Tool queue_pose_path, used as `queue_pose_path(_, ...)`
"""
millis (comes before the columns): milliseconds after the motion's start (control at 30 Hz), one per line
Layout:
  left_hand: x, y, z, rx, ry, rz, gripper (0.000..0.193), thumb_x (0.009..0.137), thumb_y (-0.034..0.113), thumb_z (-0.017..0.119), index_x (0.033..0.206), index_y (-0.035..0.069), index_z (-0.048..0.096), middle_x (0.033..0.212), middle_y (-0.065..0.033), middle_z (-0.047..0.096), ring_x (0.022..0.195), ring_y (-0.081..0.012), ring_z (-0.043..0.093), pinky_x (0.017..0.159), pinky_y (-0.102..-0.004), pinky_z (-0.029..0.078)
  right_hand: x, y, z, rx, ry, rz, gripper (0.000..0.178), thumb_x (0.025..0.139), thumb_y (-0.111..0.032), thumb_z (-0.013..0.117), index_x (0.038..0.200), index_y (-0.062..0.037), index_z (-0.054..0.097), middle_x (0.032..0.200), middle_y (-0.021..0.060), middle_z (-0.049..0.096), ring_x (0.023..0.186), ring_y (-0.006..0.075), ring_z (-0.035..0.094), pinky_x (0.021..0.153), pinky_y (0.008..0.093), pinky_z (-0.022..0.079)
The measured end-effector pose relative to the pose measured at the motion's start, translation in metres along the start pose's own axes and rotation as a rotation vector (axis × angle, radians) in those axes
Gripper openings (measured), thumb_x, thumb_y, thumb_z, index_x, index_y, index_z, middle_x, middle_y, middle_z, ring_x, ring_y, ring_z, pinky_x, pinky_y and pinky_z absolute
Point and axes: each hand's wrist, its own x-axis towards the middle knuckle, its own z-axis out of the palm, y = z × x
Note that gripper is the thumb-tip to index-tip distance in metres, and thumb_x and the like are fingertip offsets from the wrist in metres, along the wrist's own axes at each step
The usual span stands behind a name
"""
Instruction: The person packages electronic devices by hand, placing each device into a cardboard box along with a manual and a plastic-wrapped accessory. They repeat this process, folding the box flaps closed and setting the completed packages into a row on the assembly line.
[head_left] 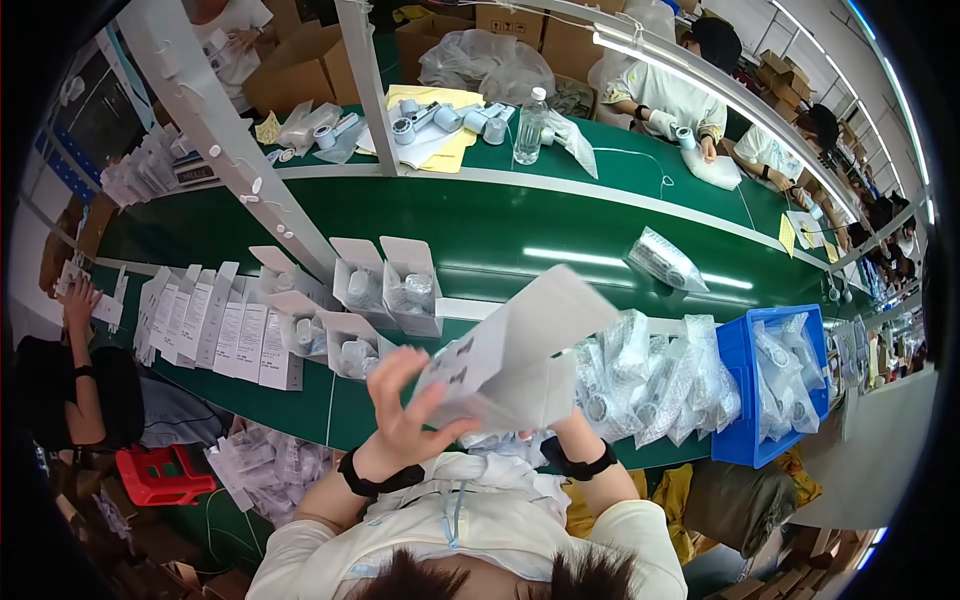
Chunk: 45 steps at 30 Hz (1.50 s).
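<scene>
A white cardboard box (525, 360) with its top flap raised is tilted up in front of me, slightly blurred. My left hand (405, 410) is at its left side, fingers curled and thumb against the lower edge. Behind the box's lower right corner is my right hand (573, 428); its fingers are mostly hidden. Just beyond my left hand stand open white boxes (408, 318) with bubble-wrapped items inside. To the right of the held box lies a pile of bubble-wrapped packages (650, 385), with pale parts showing through.
A blue bin (738, 400) holding wrapped packages stands right of the pile. Closed white boxes (238, 340) line the left. One wrapped package (668, 262) lies on the green belt (500, 215). Metal posts (235, 150) rise at the left. Co-workers (690, 110) sit across; another person's hand (78, 300) is far left.
</scene>
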Motion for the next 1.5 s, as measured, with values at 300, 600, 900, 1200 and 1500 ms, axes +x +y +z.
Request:
queue_pose_path(300,0.008,-0.034,0.038,-0.555,-0.563,-0.433,0.086,0.061,0.013,0.077,0.132,0.020,0.029,0.134,-0.0151,0.021,0.119,-0.0332,0.031,0.091,-0.0424,0.037,0.083,0.011,-0.191,-1.043,0.307,0.020,0.042,0.069,-0.010,0.066,0.109,-0.0021,0.053,0.107,0.0159,0.056,0.102,0.0315,0.050,0.088,0.0350,0.040)
queue_pose_path(600,-0.004,-0.054,0.055,-0.442,-0.699,-0.660,0.078,0.057,0.010,0.078,0.122,0.016,0.036,0.132,-0.0153,0.025,0.116,-0.0305,0.038,0.090,-0.0372,0.037,0.110,0.127,-0.359,-1.589,0.388,0.905,0.055,0.067,-0.012,0.063,0.118,-0.0071,0.044,0.121,0.0146,0.044,0.111,0.0329,0.042,0.089,0.0588,0.033)
queue_pose_path(900,-0.012,-0.060,0.078,-0.409,-0.510,-0.755,0.076,0.054,0.011,0.080,0.115,0.012,0.033,0.131,-0.0191,0.027,0.117,-0.0327,0.037,0.093,-0.0383,0.036,0.106,0.064,-0.282,-0.913,0.482,0.698,0.072,0.055,-0.014,0.073,0.117,-0.0030,0.039,0.119,0.0239,0.044,0.106,0.0354,0.048,0.088,0.0345,0.043)
queue_pose_path(1200,-0.038,-0.062,0.102,-0.286,-0.317,-0.470,0.070,0.058,0.008,0.076,0.109,0.012,0.027,0.133,-0.0208,0.025,0.118,-0.0389,0.034,0.092,-0.0394,0.037,0.053,-0.074,-0.126,0.817,0.781,-0.034,0.055,0.079,-0.001,0.055,0.127,-0.0113,0.031,0.119,0.0113,0.046,0.107,0.0251,0.048,0.092,0.0408,0.039)
queue_pose_path(1500,-0.049,-0.050,0.097,-0.414,-0.209,-0.472,0.072,0.056,0.002,0.076,0.103,0.010,0.023,0.133,-0.0230,0.022,0.115,-0.0388,0.037,0.089,-0.0393,0.038,0.054,-0.052,0.012,0.013,1.088,-0.282,0.059,0.080,-0.005,0.057,0.130,-0.0120,0.026,0.126,0.0108,0.037,0.114,0.0268,0.039,0.095,0.0395,0.034)
